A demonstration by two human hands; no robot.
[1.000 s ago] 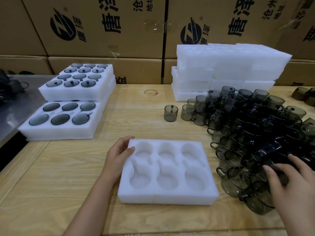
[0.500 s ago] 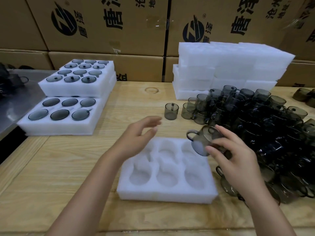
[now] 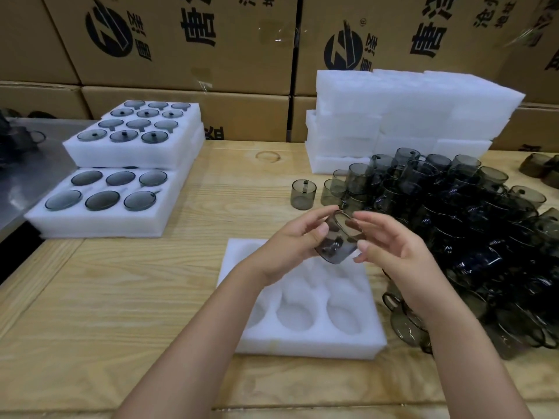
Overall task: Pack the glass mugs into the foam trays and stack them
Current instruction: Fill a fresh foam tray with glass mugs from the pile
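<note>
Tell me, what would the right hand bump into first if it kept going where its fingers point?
The mug. The right hand points left at it and seems to touch it. Just past it is the left hand, which grips the mug.

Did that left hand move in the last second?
Yes. The left hand came off the left edge of the empty foam tray, moving up and rightward; now it holds a glass mug over that tray together with the right hand.
</note>
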